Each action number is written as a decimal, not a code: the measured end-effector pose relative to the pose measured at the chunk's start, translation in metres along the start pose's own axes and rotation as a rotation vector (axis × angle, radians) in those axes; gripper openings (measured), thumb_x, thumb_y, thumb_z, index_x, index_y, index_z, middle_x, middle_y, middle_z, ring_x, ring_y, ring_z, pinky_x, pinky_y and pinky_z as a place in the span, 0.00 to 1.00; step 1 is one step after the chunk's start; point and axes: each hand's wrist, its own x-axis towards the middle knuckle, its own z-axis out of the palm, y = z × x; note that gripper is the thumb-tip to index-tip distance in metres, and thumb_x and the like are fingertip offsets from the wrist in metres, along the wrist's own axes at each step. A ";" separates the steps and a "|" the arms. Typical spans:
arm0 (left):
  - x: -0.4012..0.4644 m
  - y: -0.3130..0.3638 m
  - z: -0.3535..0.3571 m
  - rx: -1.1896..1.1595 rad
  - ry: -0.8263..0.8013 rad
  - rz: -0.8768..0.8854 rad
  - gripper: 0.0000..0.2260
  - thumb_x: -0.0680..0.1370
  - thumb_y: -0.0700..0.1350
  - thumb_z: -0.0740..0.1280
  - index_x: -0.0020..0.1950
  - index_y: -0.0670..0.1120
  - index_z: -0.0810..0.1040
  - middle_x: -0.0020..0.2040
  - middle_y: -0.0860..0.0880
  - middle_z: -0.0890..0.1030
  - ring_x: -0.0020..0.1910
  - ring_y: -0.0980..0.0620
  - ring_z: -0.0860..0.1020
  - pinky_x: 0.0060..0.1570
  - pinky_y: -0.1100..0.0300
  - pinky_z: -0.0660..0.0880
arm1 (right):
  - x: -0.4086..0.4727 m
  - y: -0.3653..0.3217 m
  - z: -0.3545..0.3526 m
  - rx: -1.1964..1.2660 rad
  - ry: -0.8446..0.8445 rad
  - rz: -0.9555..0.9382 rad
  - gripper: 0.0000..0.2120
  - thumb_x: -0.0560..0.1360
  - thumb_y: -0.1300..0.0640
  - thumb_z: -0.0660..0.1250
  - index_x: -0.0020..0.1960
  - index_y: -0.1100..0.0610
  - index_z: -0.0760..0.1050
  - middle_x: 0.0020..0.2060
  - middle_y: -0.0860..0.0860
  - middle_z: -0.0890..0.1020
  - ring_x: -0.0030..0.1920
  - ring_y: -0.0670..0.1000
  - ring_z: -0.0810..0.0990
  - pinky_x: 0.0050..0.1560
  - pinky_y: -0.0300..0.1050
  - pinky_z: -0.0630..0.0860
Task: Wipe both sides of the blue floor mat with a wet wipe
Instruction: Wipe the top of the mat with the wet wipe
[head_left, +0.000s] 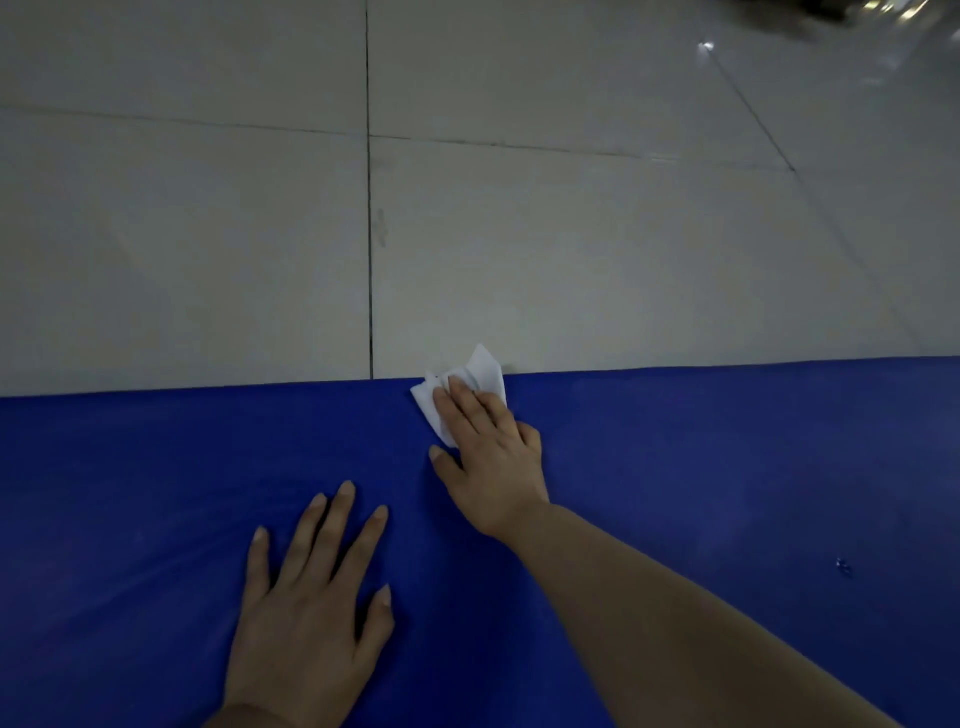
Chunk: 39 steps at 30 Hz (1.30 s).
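Blue smooth floor mat (130, 493) spread over pale tiled floor (182, 234), left hand (311, 613) flat on it with fingers splayed, right hand (493, 457) pressing crumpled white wet wipe (480, 376) at mat's far edge with straight fingers

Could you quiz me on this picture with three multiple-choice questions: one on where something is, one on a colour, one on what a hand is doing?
1. Where does the wet wipe lie?
A. at the far edge of the mat
B. in the middle of the bare floor
C. under the left hand

2. What colour is the floor mat?
A. red
B. blue
C. green

3. How is the left hand?
A. clenched in a fist
B. pinching the wipe
C. flat on the mat, fingers spread

Answers:
1. A: the wipe sits at the mat's far border, a corner sticking out over the tiled floor, under the right hand.
2. B: the mat is plainly deep blue.
3. C: its straight fingers rest spread on the mat, holding nothing.
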 end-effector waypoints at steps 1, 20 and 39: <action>0.000 0.000 0.001 0.006 0.008 0.003 0.30 0.74 0.58 0.55 0.75 0.52 0.60 0.76 0.47 0.62 0.73 0.47 0.62 0.70 0.42 0.48 | 0.000 0.000 0.001 -0.002 0.014 -0.002 0.27 0.81 0.43 0.50 0.77 0.43 0.45 0.76 0.38 0.44 0.74 0.42 0.45 0.68 0.46 0.52; -0.002 -0.001 -0.002 0.034 0.014 0.004 0.28 0.76 0.59 0.53 0.75 0.51 0.62 0.76 0.48 0.61 0.73 0.48 0.61 0.70 0.45 0.46 | -0.002 0.025 -0.014 -0.202 0.056 0.146 0.26 0.82 0.53 0.50 0.78 0.48 0.44 0.77 0.40 0.46 0.75 0.47 0.50 0.71 0.50 0.56; 0.013 0.014 -0.004 -0.091 0.095 -0.169 0.24 0.75 0.52 0.53 0.68 0.47 0.74 0.73 0.45 0.68 0.72 0.47 0.65 0.70 0.46 0.53 | 0.003 0.015 -0.013 -0.389 0.026 0.187 0.29 0.81 0.56 0.51 0.78 0.53 0.41 0.77 0.45 0.44 0.76 0.50 0.47 0.73 0.52 0.51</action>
